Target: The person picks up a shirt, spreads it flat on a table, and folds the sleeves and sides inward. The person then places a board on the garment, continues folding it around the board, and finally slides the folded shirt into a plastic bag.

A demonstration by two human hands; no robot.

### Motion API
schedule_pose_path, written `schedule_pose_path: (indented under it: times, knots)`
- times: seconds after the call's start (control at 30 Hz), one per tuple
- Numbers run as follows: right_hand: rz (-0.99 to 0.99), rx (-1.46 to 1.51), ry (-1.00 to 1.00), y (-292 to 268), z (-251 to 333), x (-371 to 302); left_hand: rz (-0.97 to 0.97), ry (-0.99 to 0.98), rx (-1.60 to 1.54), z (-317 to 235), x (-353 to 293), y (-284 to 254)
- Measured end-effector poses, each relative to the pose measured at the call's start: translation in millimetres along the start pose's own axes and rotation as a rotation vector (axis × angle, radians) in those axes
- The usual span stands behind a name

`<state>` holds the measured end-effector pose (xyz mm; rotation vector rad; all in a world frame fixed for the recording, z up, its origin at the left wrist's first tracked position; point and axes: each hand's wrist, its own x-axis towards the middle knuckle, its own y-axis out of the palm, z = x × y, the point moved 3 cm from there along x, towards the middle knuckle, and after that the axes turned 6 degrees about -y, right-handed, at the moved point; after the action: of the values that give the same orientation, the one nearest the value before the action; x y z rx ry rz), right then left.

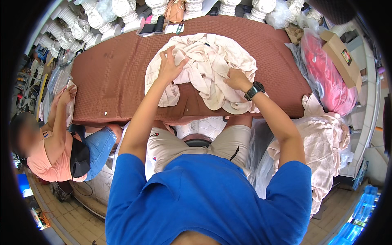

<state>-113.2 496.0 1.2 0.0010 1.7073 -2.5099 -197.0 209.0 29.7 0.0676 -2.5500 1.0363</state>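
Observation:
A crumpled cream-coloured piece of clothing [204,77] lies spread in loose folds on the brown textured tabletop [110,73]. A small dark tag shows near its far edge. My left hand [171,66] rests over the left part of the fabric, fingers and thumb spread apart. On the right side, my right hand [238,79] has its fingers curled in, gripping a fold of the same cloth; the fingertips are partly hidden. A black watch [255,90] is on my right wrist.
Beyond the table's far edge stand white balusters [122,14], with a clear tray [152,28] of dark items before them. At right are a pink plastic-wrapped bundle [324,73], a cardboard box [342,59] and more cream fabric [318,143]. A person [57,151] sits at left handling cloth.

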Motion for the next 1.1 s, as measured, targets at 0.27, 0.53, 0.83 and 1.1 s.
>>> schedule_pose_path:
  times: [0.27, 0.53, 0.83, 1.1]
  knots:
    - [-0.319, 0.804, 0.130, -63.7, -66.9, 7.7, 0.163, -0.194, -0.126, 10.5, 58.2, 9.0]
    - [0.033, -0.042, -0.012, -206.9, -45.7, -27.5, 0.312, -0.053, -0.355, -71.6, 98.8, -179.3]
    - [-0.524, -0.548, 0.253, -277.8, -88.0, -18.7, -0.106, 0.301, 0.342, -35.6, 135.5, -265.5]
    - [-0.411, 1.150, 0.034, -378.6, -71.6, 2.1, 0.265, -0.427, -0.640, -7.8, 189.9, -337.4]
